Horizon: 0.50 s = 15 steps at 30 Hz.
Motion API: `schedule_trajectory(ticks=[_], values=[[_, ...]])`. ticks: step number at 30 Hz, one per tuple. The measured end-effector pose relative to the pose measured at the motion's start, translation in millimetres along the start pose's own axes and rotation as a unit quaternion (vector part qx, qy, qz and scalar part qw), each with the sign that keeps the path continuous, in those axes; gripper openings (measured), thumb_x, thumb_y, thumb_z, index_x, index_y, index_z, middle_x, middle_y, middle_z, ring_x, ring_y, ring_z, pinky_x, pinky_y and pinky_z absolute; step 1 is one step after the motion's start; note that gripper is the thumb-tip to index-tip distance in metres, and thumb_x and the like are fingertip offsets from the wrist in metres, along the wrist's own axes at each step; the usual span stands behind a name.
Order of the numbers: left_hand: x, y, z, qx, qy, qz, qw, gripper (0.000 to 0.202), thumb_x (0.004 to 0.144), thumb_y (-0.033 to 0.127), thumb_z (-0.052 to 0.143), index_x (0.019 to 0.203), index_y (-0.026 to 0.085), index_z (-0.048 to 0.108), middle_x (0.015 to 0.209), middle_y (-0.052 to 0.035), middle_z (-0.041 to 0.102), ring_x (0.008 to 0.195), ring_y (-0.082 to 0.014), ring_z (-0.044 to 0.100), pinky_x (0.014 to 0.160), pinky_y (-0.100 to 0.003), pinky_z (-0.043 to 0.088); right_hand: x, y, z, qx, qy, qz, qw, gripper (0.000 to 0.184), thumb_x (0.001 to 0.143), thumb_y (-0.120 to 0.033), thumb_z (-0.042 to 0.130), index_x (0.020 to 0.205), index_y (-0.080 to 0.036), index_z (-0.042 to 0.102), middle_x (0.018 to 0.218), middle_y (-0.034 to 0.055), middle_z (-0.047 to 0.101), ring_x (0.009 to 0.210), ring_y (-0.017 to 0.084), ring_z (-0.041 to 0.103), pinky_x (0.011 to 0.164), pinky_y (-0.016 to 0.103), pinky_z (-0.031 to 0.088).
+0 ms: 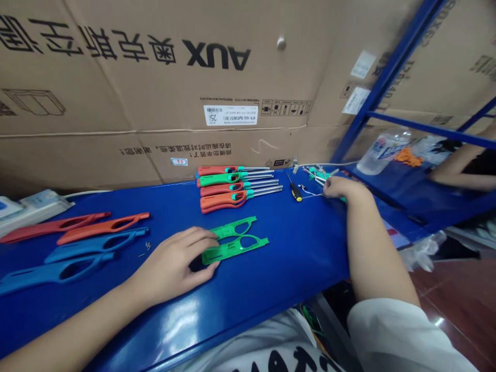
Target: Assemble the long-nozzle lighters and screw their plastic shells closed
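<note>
**L hand on green shells, R hand at the parts pile**

L hand (176,263) lies flat on the glossy blue worktop (294,258), fingers spread and relaxed, not clenched. Fingertips and thumb rest on the wide end of two green plastic lighter-shell halves (237,240). These lie side by side near the middle of the worktop, long ends pointing right, touching or nearly so.

R hand (341,188) is stretched to the far right edge, fingers drawn together at a thin wire part (310,193). Can't tell if it is actually gripped or only touched. Just behind the fingertips is a small heap of teal-and-metal lighter parts (318,174). A black-and-yellow screwdriver (294,190) lies just left of the wire, apart from the hand.

Behind the green shells, well apart from them, is a row of four assembled lighters w/ orange and green grips and metal tubes (232,187), packed close, tubes to the right.

Left of L hand: two orange-red plastic shell halves (103,226), and in front of them two blue plastic shell halves (95,245). A few tiny screws (146,247) lie btwn the blue shells and L hand. White packets (33,206) sit at the far left edge.

A big brown cardboard box w/ "AUX" print upside down (155,88) stands behind the worktop. At right is a blue metal rack (387,72) holding a clear plastic bottle (382,150). Another person's arm (461,168) shows beyond the rack.
</note>
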<state>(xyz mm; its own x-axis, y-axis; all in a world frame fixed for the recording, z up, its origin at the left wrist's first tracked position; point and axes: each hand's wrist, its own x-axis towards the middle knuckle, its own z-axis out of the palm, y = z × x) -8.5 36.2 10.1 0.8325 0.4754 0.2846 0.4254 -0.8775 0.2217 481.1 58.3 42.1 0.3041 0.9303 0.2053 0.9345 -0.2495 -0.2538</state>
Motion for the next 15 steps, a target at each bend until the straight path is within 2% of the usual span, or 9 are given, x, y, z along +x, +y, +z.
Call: schedule_trajectory(ticks=[2, 3, 6, 8, 11, 13, 15], values=[[-0.5, 0.2, -0.8, -0.001, 0.002, -0.002, 1.000, 0.026, 0.094, 0.038, 0.060, 0.114, 0.023, 0.065, 0.120, -0.0077, 0.069, 0.109, -0.0252, 0.066, 0.093, -0.040, 0.055, 1.6, 0.6, 1.9, -0.011, -0.048, 0.048, 0.998, 0.024, 0.099, -0.037, 0.060, 0.109, -0.016, 0.067, 0.106, 0.0066, 0.069, 0.089, 0.017, 0.067, 0.078, 0.034, 0.058], [-0.6, 0.2, -1.2, -0.002, 0.003, -0.003, 1.000, 0.026, 0.094, 0.038, 0.060, 0.114, 0.023, 0.065, 0.120, -0.0080, 0.069, 0.109, -0.0253, 0.066, 0.093, -0.040, 0.056, 2.1, 0.5, 2.2, -0.026, -0.077, 0.076, 0.994, 0.025, 0.100, -0.036, 0.059, 0.112, -0.016, 0.066, 0.109, 0.0071, 0.068, 0.090, 0.016, 0.067, 0.079, 0.033, 0.059], [-0.7, -0.1, -1.7, -0.009, 0.003, -0.005, 1.000, 0.026, 0.094, 0.038, 0.060, 0.114, 0.024, 0.066, 0.120, -0.0081, 0.069, 0.109, -0.0257, 0.066, 0.093, -0.039, 0.056, 1.4, -0.4, 1.4, -0.038, -0.104, 0.108, 0.988, 0.022, 0.101, -0.034, 0.057, 0.104, -0.015, 0.068, 0.105, 0.0080, 0.069, 0.089, 0.016, 0.067, 0.079, 0.032, 0.058], [-0.4, -0.6, -1.4, -0.012, 0.002, -0.006, 1.000, 0.026, 0.093, 0.039, 0.060, 0.115, 0.024, 0.066, 0.120, -0.0077, 0.069, 0.110, -0.0258, 0.066, 0.093, -0.039, 0.056, -0.2, -1.6, 0.3, -0.034, -0.098, 0.105, 0.989, 0.024, 0.101, -0.035, 0.056, 0.107, -0.015, 0.068, 0.108, 0.0079, 0.068, 0.094, 0.018, 0.067, 0.082, 0.032, 0.058], [0.2, -1.4, -0.7, -0.009, 0.002, -0.012, 1.000, 0.027, 0.093, 0.041, 0.061, 0.114, 0.024, 0.066, 0.121, -0.0073, 0.069, 0.110, -0.0259, 0.066, 0.093, -0.039, 0.056, -2.1, -4.7, -1.0, -0.024, -0.069, 0.092, 0.993, 0.029, 0.100, -0.036, 0.059, 0.120, -0.017, 0.064, 0.122, 0.0092, 0.065, 0.103, 0.021, 0.066, 0.087, 0.037, 0.058], [0.6, -1.9, -0.3, -0.004, 0.002, -0.017, 1.000, 0.028, 0.093, 0.043, 0.062, 0.113, 0.024, 0.067, 0.121, -0.0071, 0.069, 0.111, -0.0257, 0.066, 0.093, -0.039, 0.057, -2.2, -7.6, -2.4, -0.027, -0.053, 0.110, 0.992, 0.032, 0.099, -0.036, 0.060, 0.124, -0.017, 0.062, 0.125, 0.0093, 0.063, 0.104, 0.020, 0.065, 0.089, 0.040, 0.058], [0.9, -2.1, 0.1, 0.001, 0.004, -0.021, 1.000, 0.029, 0.094, 0.046, 0.062, 0.112, 0.024, 0.066, 0.121, -0.0071, 0.069, 0.110, -0.0253, 0.066, 0.092, -0.038, 0.057, -1.8, -10.9, -5.1, -0.039, -0.040, 0.153, 0.987, 0.029, 0.096, -0.033, 0.065, 0.118, -0.014, 0.065, 0.118, 0.0120, 0.066, 0.102, 0.023, 0.066, 0.087, 0.042, 0.057]])
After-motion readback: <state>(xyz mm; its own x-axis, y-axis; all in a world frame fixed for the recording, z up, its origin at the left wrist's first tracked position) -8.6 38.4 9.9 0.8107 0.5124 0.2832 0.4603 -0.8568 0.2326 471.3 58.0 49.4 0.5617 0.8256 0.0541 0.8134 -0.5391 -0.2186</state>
